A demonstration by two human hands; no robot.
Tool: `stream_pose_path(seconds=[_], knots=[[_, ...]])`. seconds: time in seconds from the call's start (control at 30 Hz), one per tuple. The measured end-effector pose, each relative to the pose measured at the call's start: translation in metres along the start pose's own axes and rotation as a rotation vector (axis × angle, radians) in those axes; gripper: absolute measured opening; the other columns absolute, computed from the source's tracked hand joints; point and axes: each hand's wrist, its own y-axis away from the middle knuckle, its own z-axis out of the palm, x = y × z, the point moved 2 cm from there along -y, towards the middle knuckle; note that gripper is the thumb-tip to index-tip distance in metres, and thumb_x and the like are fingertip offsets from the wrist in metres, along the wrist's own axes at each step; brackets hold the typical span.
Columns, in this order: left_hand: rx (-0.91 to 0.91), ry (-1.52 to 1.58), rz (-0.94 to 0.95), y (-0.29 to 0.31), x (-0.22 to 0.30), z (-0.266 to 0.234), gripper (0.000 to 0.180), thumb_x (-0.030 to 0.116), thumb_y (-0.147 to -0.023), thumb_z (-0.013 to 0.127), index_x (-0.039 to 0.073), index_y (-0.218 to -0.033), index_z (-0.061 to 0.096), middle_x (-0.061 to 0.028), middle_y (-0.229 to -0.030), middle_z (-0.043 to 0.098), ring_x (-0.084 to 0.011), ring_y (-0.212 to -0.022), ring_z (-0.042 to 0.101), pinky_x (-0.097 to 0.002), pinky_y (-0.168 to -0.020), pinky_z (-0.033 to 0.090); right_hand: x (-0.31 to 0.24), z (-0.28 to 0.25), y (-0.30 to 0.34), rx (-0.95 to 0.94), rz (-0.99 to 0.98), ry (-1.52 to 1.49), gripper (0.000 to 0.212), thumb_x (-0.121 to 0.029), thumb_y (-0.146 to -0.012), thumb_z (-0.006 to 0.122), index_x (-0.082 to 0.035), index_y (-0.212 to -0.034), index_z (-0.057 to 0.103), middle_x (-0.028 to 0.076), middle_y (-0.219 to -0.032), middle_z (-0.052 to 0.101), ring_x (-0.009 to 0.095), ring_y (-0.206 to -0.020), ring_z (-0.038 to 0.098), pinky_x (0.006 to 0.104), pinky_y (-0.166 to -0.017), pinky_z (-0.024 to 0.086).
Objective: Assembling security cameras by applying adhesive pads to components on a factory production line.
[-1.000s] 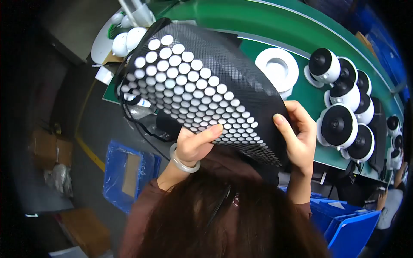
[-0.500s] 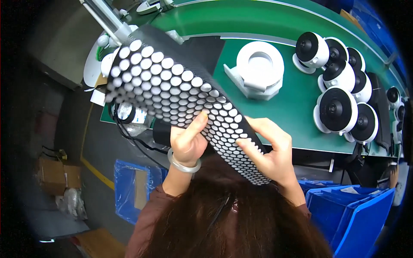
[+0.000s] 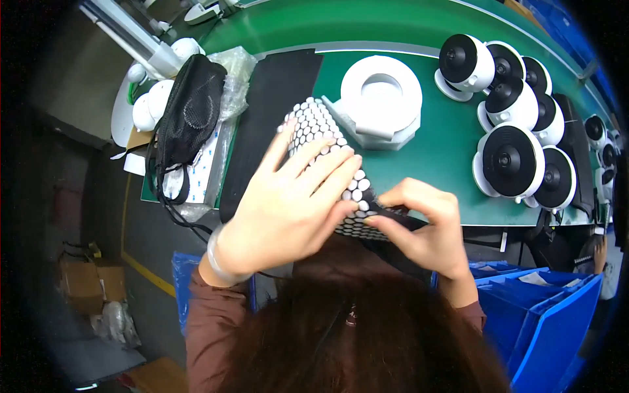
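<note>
A black sheet covered in rows of round white dots (image 3: pixel 313 120) hangs over the near edge of the green table, folded at its lower right. Across its upper part lies my left hand (image 3: pixel 295 190), fingers stretched and apart, with the thumb pointing toward the right hand. My right hand (image 3: pixel 422 226) pinches a dark edge of the sheet between thumb and forefinger. The left palm and fingers hide much of the dotted face.
White tape rolls (image 3: pixel 382 95) sit in a pale holder behind the sheet. At right stand several white round-headed devices with black fronts (image 3: pixel 513 160). A black mesh pouch (image 3: pixel 191 111) and bubble wrap lie left of a black mat (image 3: pixel 268 118). Blue bins (image 3: pixel 517 314) stand below the table.
The dotted sheet has come down from its raised, outstretched position and is now folded. My left hand has gone from gripping its edge to lying flat on it. The right hand still pinches it.
</note>
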Motion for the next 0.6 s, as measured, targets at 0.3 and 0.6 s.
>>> stream_pose_path(seconds=[0.3, 0.6], knots=[[-0.052, 0.681, 0.208, -0.028, -0.026, 0.015, 0.012, 0.007, -0.067, 0.057, 0.003, -0.078, 0.057, -0.0103, -0.085, 0.053, -0.0262, -0.079, 0.049, -0.0358, -0.082, 0.036, 0.004, -0.027, -0.005, -0.168, 0.023, -0.178, 0.023, 0.001, -0.053, 0.073, 0.003, -0.073, 0.063, 0.010, -0.068, 0.060, 0.018, -0.061, 0.057, 0.0247, -0.055, 0.043], [0.050, 1.176, -0.144, -0.022, -0.023, 0.019, 0.012, 0.007, -0.063, 0.057, -0.005, -0.061, 0.055, -0.0103, -0.055, 0.055, -0.0157, -0.046, 0.051, -0.0227, -0.045, 0.036, 0.008, -0.013, -0.007, -0.049, 0.250, -0.342, 0.015, 0.005, -0.067, 0.065, 0.003, -0.082, 0.062, 0.008, -0.077, 0.062, 0.012, -0.070, 0.059, 0.0222, -0.065, 0.046]])
